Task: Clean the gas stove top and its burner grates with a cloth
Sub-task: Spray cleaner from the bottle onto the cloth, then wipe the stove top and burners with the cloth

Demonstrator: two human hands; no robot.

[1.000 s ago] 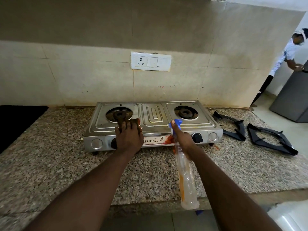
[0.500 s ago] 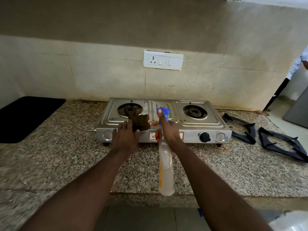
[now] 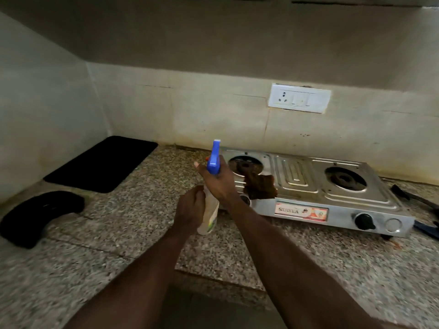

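— What differs from half a second ago?
— The left hand (image 3: 190,210) has let go of the brown cloth (image 3: 260,187), which now lies loose on the stove (image 3: 308,186) by the left burner, reaching its front edge. That hand now curls round the spray bottle (image 3: 211,222).
— And the right hand (image 3: 219,181)?
— It grips the bottle's neck under the blue trigger, over the counter (image 3: 118,245) left of the stove. The view has swung left.
— What's in the bottle?
— Pale plastic; I can't tell the fill.
— Grates?
— One grate (image 3: 408,197) lies on the counter at the right edge.
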